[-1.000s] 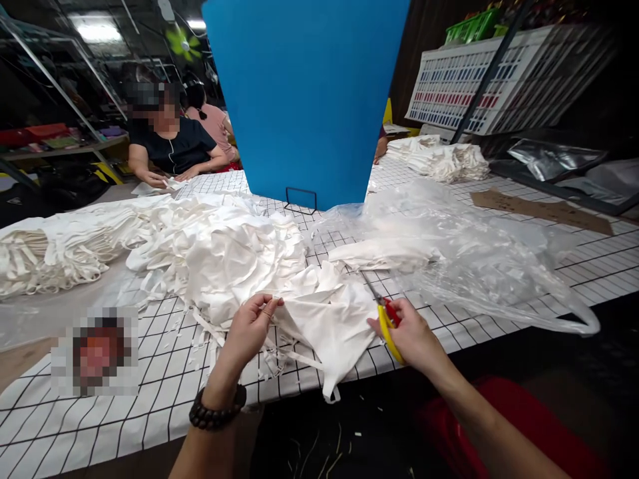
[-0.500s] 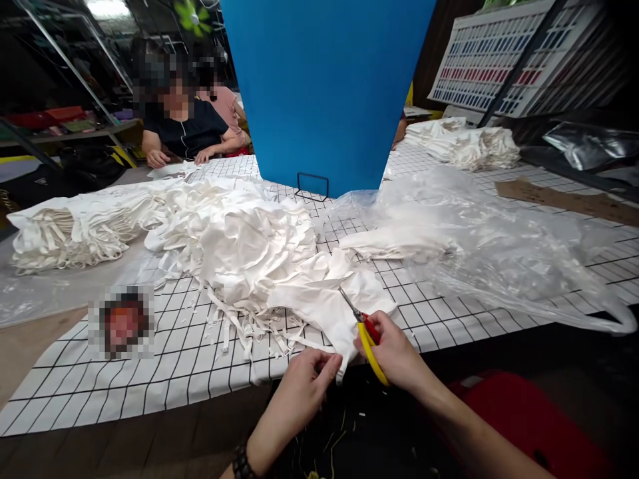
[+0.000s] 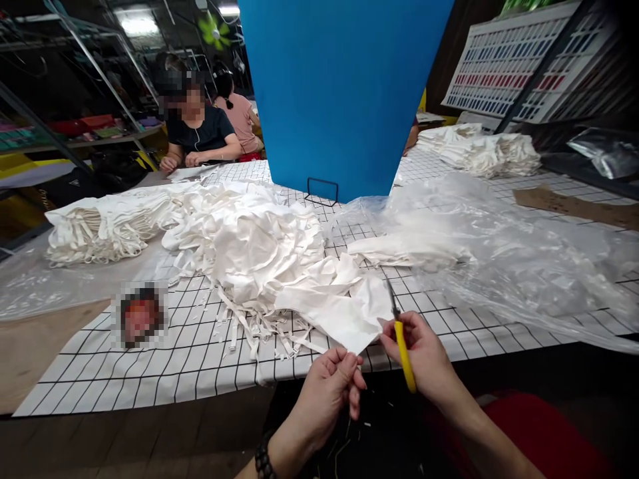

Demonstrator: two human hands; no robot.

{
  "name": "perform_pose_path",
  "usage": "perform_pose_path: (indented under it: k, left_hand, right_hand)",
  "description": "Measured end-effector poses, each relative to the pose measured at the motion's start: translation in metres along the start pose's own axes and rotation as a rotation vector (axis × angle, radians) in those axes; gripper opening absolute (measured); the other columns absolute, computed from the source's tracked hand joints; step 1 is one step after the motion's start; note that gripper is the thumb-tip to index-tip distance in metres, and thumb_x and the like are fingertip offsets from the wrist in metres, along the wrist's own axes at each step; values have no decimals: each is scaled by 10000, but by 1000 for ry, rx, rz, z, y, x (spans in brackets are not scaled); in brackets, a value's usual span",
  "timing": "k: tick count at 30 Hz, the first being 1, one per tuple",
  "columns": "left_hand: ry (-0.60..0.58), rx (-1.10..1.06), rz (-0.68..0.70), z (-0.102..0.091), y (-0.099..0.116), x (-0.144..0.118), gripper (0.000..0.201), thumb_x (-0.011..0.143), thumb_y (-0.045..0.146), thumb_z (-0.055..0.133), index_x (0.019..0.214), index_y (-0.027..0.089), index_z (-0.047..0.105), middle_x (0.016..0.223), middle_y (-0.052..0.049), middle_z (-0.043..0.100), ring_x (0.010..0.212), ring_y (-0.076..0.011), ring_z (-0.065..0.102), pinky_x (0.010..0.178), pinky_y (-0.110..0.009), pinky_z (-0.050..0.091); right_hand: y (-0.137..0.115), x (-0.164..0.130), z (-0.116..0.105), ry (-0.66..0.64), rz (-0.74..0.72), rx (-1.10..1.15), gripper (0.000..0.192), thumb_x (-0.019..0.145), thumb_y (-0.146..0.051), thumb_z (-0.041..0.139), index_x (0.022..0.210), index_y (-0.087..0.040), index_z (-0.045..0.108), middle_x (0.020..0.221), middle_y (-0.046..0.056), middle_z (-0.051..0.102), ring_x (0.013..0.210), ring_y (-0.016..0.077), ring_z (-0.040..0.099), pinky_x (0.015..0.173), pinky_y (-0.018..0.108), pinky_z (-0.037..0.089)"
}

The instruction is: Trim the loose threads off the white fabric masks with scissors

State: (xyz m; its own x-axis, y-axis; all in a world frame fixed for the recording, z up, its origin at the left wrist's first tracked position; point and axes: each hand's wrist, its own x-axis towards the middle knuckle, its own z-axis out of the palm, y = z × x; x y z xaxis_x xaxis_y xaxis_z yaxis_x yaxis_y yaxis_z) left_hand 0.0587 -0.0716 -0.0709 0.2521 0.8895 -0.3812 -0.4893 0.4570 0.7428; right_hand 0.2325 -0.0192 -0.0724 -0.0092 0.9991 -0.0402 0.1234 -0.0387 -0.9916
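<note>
My left hand (image 3: 327,392) is closed in a pinch on the lower corner of a white fabric piece (image 3: 344,318), at the table's front edge. Scissors with a yellow handle (image 3: 405,359) are held in my right hand (image 3: 426,356), blades pointing up and away. The fingertips of that same hand touch the cloth's right edge, so the corner is stretched between both hands. Behind it lies a heaped pile of white fabric pieces (image 3: 254,243) with thin straps hanging toward me. Small white offcuts (image 3: 287,349) are scattered in front of the pile.
Stacked white pieces (image 3: 100,226) lie at the left, more (image 3: 479,150) at the back right. Clear plastic bags (image 3: 499,246) cover the right side. A blue panel (image 3: 344,100) stands mid-table. A co-worker (image 3: 202,136) sits across; a red seat (image 3: 519,432) is below right.
The scissors have swung upright and moved right, with my right fingers now at the cloth's edge. My left hand has shifted right along with the corner. The whole view has turned slightly left.
</note>
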Motion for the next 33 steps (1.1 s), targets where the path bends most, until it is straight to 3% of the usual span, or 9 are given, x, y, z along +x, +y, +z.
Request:
perform_pose_path:
  k: [2, 7, 11, 16, 20, 22, 25, 29, 33]
  left_hand:
    - [-19, 32, 14, 6, 5, 0, 432, 770, 506, 710, 889, 108, 592, 603, 19, 585, 404, -51, 477, 391, -169, 433]
    - [-63, 152, 91, 16, 21, 2, 392, 811, 485, 671, 840, 104, 585, 690, -35, 645, 423, -61, 535, 423, -178, 457]
    - [42, 327, 223, 16, 28, 1, 353, 847, 472, 628, 845, 120, 607, 932, -78, 625, 430, -21, 494, 371, -150, 397]
    - [91, 420, 412, 19, 27, 0, 288, 879, 404, 608, 805, 127, 632, 1445, -142, 363, 460, 31, 484, 383, -156, 395]
    - [-40, 244, 394, 23, 27, 7, 279, 903, 406, 578, 843, 134, 592, 1047, -113, 660, 463, -40, 539, 446, -186, 443]
    - [-50, 188, 387, 22, 28, 11, 268, 906, 400, 581, 850, 138, 583, 800, -45, 664, 512, -77, 573, 520, -205, 476]
    - [-1, 224, 409, 19, 31, 13, 236, 909, 367, 589, 836, 143, 583, 768, -18, 644, 593, -97, 602, 614, -229, 492]
    - [5, 414, 434, 16, 36, 11, 217, 948, 345, 526, 894, 149, 603, 745, -16, 643, 678, -123, 615, 722, -257, 478]
    - [-5, 623, 490, 15, 39, 8, 214, 973, 327, 469, 914, 162, 593, 762, -23, 635, 731, -141, 611, 747, -265, 455]
  right_hand:
    - [-1, -5, -5, -13, -26, -69, 365, 766, -391, 738, 973, -233, 481, 978, 53, 614, 797, 172, 586, 700, 303, 499]
    - [-19, -13, -6, -365, -24, 30, 256, 852, -366, 667, 988, -238, 492, 998, 52, 612, 810, 161, 586, 702, 293, 510]
    - [-18, -7, 0, -169, -88, 65, 292, 805, -347, 724, 935, -238, 486, 916, 21, 601, 795, 158, 581, 686, 275, 495]
    - [-11, -4, 8, -39, -106, 145, 362, 738, -320, 791, 920, -252, 486, 870, -14, 580, 749, 144, 572, 651, 250, 481]
    - [-10, -4, 10, -217, -11, 207, 345, 745, -362, 782, 877, -236, 489, 842, -12, 576, 697, 134, 553, 621, 253, 472]
    - [-11, -3, 2, -217, -1, 165, 332, 768, -388, 754, 879, -231, 483, 864, -4, 578, 677, 125, 536, 607, 254, 456]
    - [-21, -1, -20, -119, -61, -15, 345, 772, -409, 736, 857, -235, 450, 818, -24, 540, 656, 118, 504, 599, 250, 432]
    - [-44, -7, -44, -281, -97, -449, 385, 713, -400, 770, 926, -245, 490, 787, -26, 554, 692, 155, 524, 624, 271, 439]
    - [-58, -13, -41, -320, -158, -695, 378, 702, -411, 753, 942, -240, 516, 850, 6, 616, 711, 183, 560, 637, 297, 447]
